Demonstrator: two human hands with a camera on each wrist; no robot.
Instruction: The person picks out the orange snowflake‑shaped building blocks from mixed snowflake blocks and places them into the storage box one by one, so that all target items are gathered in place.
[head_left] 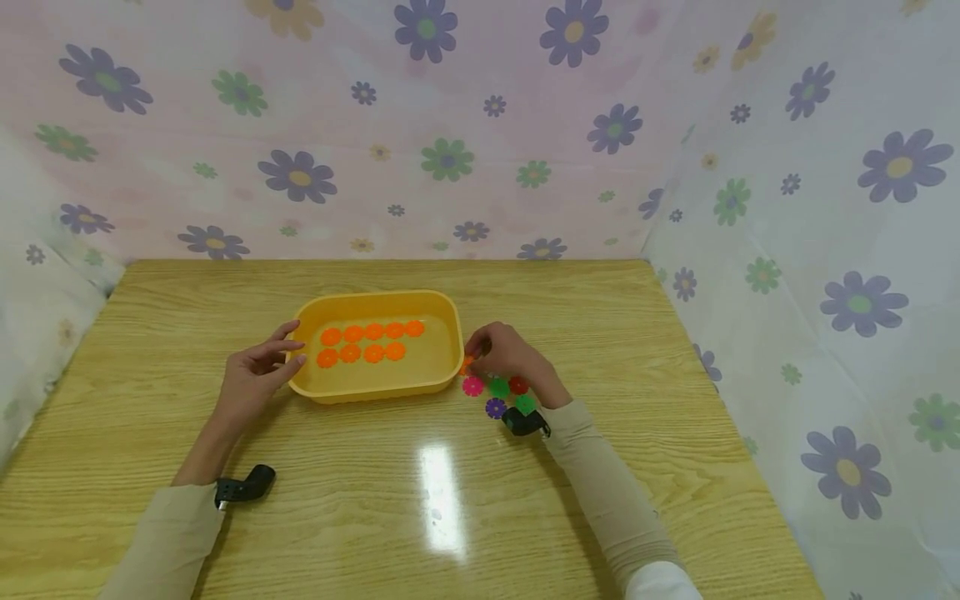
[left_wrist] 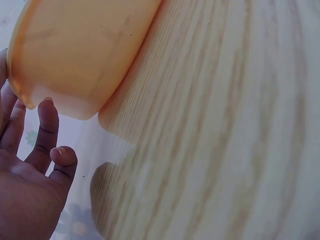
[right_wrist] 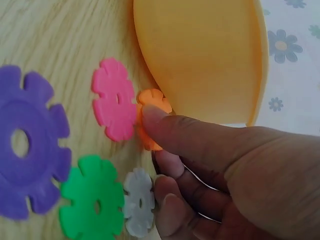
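Observation:
A yellow plastic tray (head_left: 375,389) stands on the table, holding two rows of orange notched flower-shaped discs (head_left: 373,331). At its left end is my left hand (head_left: 253,375), fingers spread and loosely bent against the rim; the left wrist view shows the fingertips by the tray's edge. Just off the tray's right end, my right hand (head_left: 506,354) pinches an orange flower disc (right_wrist: 154,95) between thumb and fingers. Beside it on the table lie a pink disc (right_wrist: 114,100), a purple disc (right_wrist: 42,145), a green disc (right_wrist: 92,192) and a whitish disc (right_wrist: 139,200).
A red disc (head_left: 518,385) and another green disc (head_left: 525,404) lie near the right wrist. Black wrist cameras sit on both wrists. The wooden table (head_left: 337,500) meets flower-patterned cloth (head_left: 450,108) at the back and sides.

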